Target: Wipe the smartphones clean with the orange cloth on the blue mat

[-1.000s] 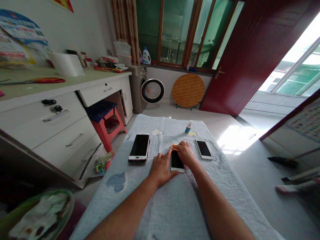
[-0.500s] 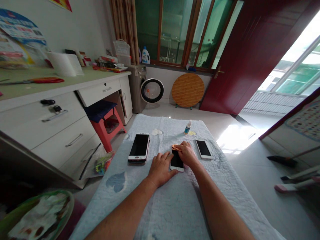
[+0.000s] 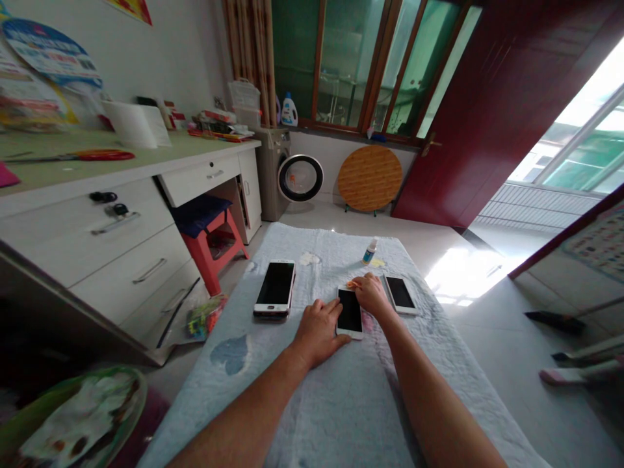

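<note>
A white phone with a dark screen (image 3: 350, 312) lies on the pale blue cloth (image 3: 273, 403) between my hands. My left hand (image 3: 319, 328) rests along its left edge, fingers and thumb spread against it. Closed on a small orange cloth (image 3: 351, 285), my right hand (image 3: 371, 294) is at the phone's top right corner. Another white phone (image 3: 400, 294) lies just right of that hand. To the left is a stack of phones (image 3: 275, 288), the top one white with a dark screen. A small spray bottle (image 3: 369, 252) stands farther back.
At the left is a white desk (image 3: 131, 214) with a red stool (image 3: 219, 244) under it. A green-rimmed bin (image 3: 139, 406) stands at the lower left. Behind are a washing machine (image 3: 272, 172) with its door open and a round wooden board (image 3: 370, 178).
My right hand has shifted slightly right along the phone's top edge with the orange cloth, uncovering more of the screen. My left hand still rests on the phone's left edge. The view has shifted slightly.
</note>
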`<state>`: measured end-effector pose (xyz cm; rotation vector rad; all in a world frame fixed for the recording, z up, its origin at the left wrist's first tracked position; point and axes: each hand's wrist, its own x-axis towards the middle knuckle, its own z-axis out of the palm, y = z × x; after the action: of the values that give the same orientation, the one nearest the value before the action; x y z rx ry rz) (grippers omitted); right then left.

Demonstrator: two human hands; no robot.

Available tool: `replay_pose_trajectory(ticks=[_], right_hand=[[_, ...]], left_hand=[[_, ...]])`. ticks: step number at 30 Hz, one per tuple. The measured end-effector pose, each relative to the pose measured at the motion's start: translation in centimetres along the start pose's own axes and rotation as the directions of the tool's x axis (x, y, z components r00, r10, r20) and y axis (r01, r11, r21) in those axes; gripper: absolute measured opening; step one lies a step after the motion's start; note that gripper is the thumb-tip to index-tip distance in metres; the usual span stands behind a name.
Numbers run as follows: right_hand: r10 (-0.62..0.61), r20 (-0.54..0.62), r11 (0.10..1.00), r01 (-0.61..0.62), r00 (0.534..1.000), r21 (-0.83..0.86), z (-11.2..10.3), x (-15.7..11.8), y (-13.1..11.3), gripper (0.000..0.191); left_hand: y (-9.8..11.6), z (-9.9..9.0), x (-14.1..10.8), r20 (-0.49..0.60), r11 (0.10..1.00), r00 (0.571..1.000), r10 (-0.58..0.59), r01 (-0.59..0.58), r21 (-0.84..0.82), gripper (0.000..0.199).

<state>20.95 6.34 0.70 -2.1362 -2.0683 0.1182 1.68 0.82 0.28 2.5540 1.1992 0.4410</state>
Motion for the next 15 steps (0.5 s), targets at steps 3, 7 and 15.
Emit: replay_pose_trajectory(ticks=[3,7,15], right_hand=[[-0.052,0.079,0.998,0.054,0.996,-0.026,-0.2,1.3,-1.0,0.032],[-0.105,0.122,0.994,0.109,0.987,-0.027,0.0,2.4,-2.9,0.03],[-0.074,0.121,0.992,0.085,0.99,-0.091,0.2,2.1,-3.4,0.032]], left_hand=[[0.0,0.0,0.1,-0.002,1.0,1.0,0.006,-0.006,0.005,0.064],[-0.1,-0.1,0.1,0.02,1.0,1.0,-0.004,0.004,0.02,0.064],[0.5,-0.4,-0.1,-0.013,0.998,0.999,-0.04,0.041,0.039,0.062]])
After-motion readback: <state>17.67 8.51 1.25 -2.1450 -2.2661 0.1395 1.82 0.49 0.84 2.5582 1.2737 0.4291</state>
